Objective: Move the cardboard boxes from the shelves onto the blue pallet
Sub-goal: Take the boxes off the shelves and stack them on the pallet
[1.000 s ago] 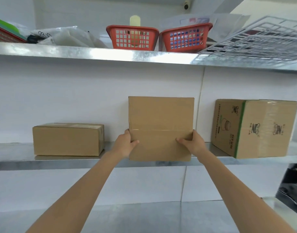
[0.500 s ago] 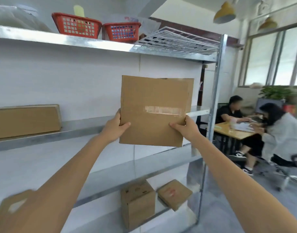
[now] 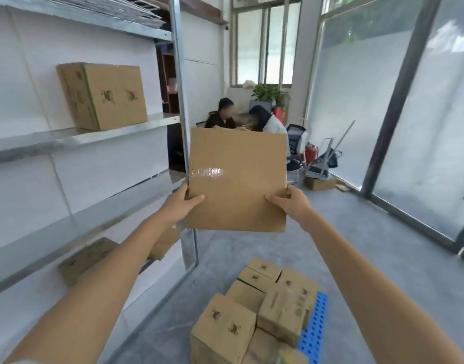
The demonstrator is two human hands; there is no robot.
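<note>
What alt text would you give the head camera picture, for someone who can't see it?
A person's left hand and right hand grip a plain cardboard box by its sides, holding it up in the air. Below on the floor, stacked boxes cover a blue pallet; metal shelves on the left carry a printed box.
</note>
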